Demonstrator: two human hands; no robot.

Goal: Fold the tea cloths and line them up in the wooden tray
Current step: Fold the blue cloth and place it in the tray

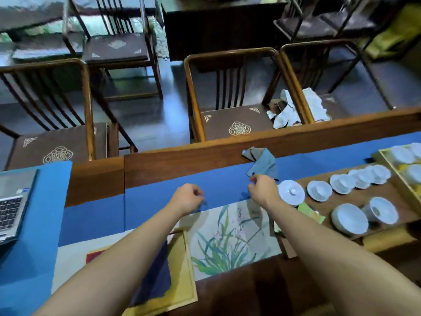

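Both arms reach out over the blue runner (159,197). The left hand (189,197) has its fingers curled in, and I cannot tell whether it pinches anything; the blue under it hides any cloth edge. The right hand (262,188) is curled too, its fingertips (251,180) right at the near corner of the grey-blue tea cloth (262,163), which lies rumpled at the far edge of the table; whether it already has that corner I cannot say. The wooden tray (184,270) sits near the person's body under the left forearm, with 1 dark cloth (155,279) lying in it. To my eye the job now is to get this cloth flat: take 2 corners, draw it clear of the lidded cups (291,192) on the right, smooth it, then match the edges before creasing.
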